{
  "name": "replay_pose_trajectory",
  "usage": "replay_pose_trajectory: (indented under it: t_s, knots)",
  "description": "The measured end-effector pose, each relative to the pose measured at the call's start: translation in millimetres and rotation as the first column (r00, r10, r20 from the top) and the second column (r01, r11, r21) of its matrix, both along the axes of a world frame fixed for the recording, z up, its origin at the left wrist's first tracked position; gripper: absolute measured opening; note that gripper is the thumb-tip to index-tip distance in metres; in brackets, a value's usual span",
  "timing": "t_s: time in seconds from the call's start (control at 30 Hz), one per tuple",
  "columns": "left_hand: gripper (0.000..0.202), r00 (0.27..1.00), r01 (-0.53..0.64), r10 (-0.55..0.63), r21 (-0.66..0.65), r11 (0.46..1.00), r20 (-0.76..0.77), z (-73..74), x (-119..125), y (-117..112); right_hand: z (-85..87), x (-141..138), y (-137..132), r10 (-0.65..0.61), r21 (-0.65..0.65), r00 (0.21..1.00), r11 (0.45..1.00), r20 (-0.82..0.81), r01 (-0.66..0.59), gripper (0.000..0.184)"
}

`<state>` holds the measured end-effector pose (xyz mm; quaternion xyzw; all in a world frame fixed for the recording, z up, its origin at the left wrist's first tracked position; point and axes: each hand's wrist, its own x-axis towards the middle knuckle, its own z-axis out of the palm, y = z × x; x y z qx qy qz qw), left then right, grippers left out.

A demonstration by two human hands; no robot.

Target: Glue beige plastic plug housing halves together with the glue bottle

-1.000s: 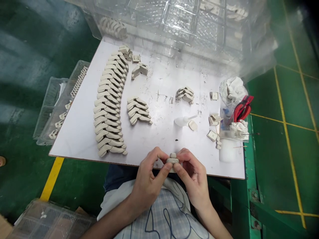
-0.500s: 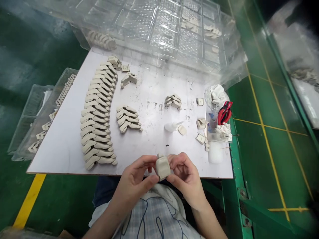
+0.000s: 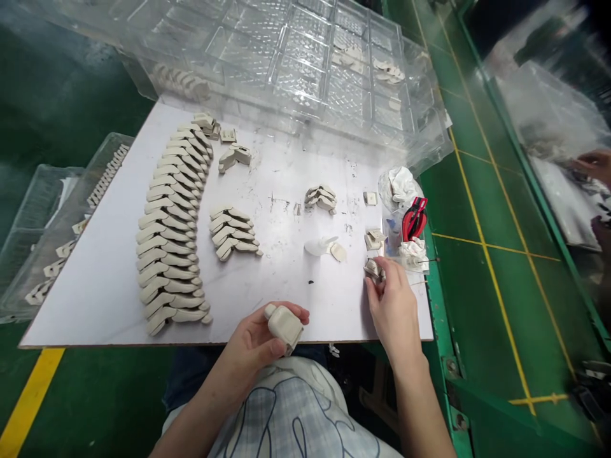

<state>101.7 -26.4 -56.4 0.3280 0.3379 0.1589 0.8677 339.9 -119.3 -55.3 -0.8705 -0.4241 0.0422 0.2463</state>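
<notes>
My left hand [image 3: 255, 343] is closed around a beige block-shaped plastic part [image 3: 286, 327] with rounded corners and a small knob at one end, just over the table's front edge. At the right of the table, my right hand [image 3: 395, 302] has its thumb and fingers closed on a small beige square part [image 3: 373, 270], partly hidden by the fingers. Just behind that hand lies another small beige part [image 3: 375, 239]. A single square piece [image 3: 370, 198] sits farther back. To the left are a flat beige piece [image 3: 338, 252] and a white nozzle bottle [image 3: 317, 247].
A long row of beige V-shaped parts [image 3: 167, 235] fills the table's left side, with a shorter stack [image 3: 233, 234] beside it. Clear compartment trays [image 3: 305, 95] cover the back. Red-handled pliers [image 3: 414, 219] lie at the right edge. Another person's hand [image 3: 594, 165] shows at far right.
My right hand has left the block part and moved right to the small square part. The left hand keeps the block, now tilted and slightly left. The view has shifted a little.
</notes>
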Motion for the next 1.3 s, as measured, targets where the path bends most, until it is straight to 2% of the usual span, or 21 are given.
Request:
replay_pose_trajectory:
  t_s: [0.1, 0.17, 0.2, 0.27, 0.33, 0.4, 0.5, 0.63, 0.7, 0.83, 0.9, 1.03, 1.17, 1.2, 1.23, 1.27, 1.3]
  knots:
    - [0.041, 1.0, 0.006, -0.006, 0.01, 1.0, 0.001, -1.0, 0, 1, 1.5, -2, 1, -0.005, 0.008, 0.999, 1.0, -0.053, 0.006, 0.025]
    - [0.042, 1.0, 0.015, -0.015, 0.026, 1.0, 0.019, -2.4, 1, 1, 8.9, -12, 0, 0.024, 0.072, 0.968, 0.997, -0.249, -0.006, 0.025]
    - [0.043, 0.999, 0.02, -0.021, 0.041, 0.999, 0.032, -2.8, 2, 1, 13.0, -18, -1, 0.062, 0.111, 0.92, 0.994, -0.387, -0.02, 0.026]
    - [0.044, 0.997, 0.042, -0.047, 0.091, 0.995, 0.055, -2.5, 4, 1, 19.4, -31, -2, 0.17, 0.198, 0.754, 0.979, -0.634, -0.055, 0.026]
    - [0.043, 0.996, 0.066, -0.074, 0.131, 0.989, 0.055, -0.5, 5, 2, 22.1, -43, -1, 0.274, 0.273, 0.573, 0.958, -0.772, -0.089, 0.026]
    - [0.041, 0.994, 0.087, -0.094, 0.114, 0.99, 0.057, 2.3, 4, 2, 22.1, -51, 1, 0.311, 0.287, 0.447, 0.95, -0.839, -0.123, 0.028]
    - [0.043, 0.975, 0.183, -0.181, -0.004, 0.983, 0.128, 3.6, -1, 3, 22.9, -54, 5, 0.305, 0.238, 0.345, 0.945, -0.888, -0.222, 0.028]
    - [0.054, 0.906, 0.362, -0.293, -0.203, 0.91, 0.305, -2.8, -8, 3, 29.5, -44, 8, 0.32, 0.224, 0.298, 0.922, -0.899, -0.315, 0.027]
    - [0.058, 0.884, 0.407, -0.298, -0.281, 0.869, 0.361, -6.4, -9, 2, 34.3, -36, 13, 0.37, 0.243, 0.27, 0.881, -0.889, -0.407, 0.024]
    - [0.052, 0.846, 0.47, -0.309, -0.333, 0.817, 0.435, -8.4, -6, -1, 44.4, -26, 27, 0.499, 0.272, 0.167, 0.689, -0.85, -0.671, 0.014]
    - [0.048, 0.851, 0.453, -0.297, -0.321, 0.832, 0.433, -7.7, -4, -2, 47.2, -26, 32, 0.536, 0.271, 0.165, 0.64, -0.828, -0.719, 0.01]
    - [0.049, 0.9, 0.369, -0.258, -0.3, 0.88, 0.351, -8.0, -3, -4, 45.8, -29, 31, 0.532, 0.259, 0.253, 0.707, -0.808, -0.658, 0.011]
    - [0.051, 0.93, 0.332, -0.257, -0.3, 0.894, 0.262, -10.2, -5, -5, 41.0, -28, 26, 0.535, 0.279, 0.206, 0.685, -0.819, -0.673, 0.019]
    - [0.051, 0.941, 0.302, -0.232, -0.301, 0.904, 0.246, -10.3, -5, -5, 39.2, -28, 27, 0.535, 0.278, 0.23, 0.703, -0.813, -0.654, 0.025]
    - [0.051, 0.953, 0.259, -0.19, -0.308, 0.915, 0.234, -10.1, -6, -5, 36.9, -27, 29, 0.526, 0.269, 0.305, 0.754, -0.794, -0.6, 0.03]
    - [0.051, 0.966, 0.205, -0.137, -0.323, 0.924, 0.22, -9.6, -6, -6, 33.8, -27, 32, 0.496, 0.252, 0.434, 0.825, -0.752, -0.505, 0.034]
    - [0.051, 0.975, 0.144, -0.075, -0.343, 0.928, 0.207, -8.9, -6, -6, 29.9, -27, 37, 0.43, 0.236, 0.599, 0.896, -0.675, -0.377, 0.036]
